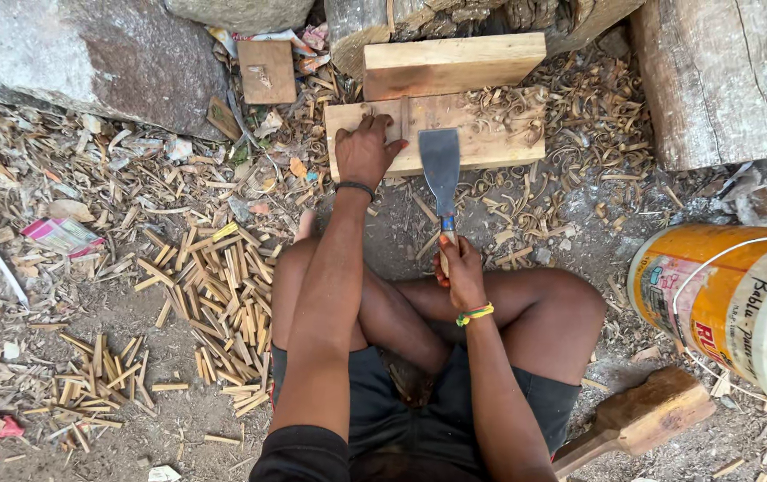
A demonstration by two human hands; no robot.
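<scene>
Left hand [364,153] presses down on a thin wood stick [404,119] lying on the block [491,143], fingers pinning it so it stays put. Right hand [460,270] is clenched round the handle of a wide blade [441,165], blade tip resting on the block just right of the stick, edge lined up alongside it. Cut sticks [223,295] piled on the ground to the left, within easy reach. Bucket [732,308] cut off at right edge; mallet [638,419] partly cut off near. Handle hidden inside the fist; stick end under the fingers is hard to make out.
</scene>
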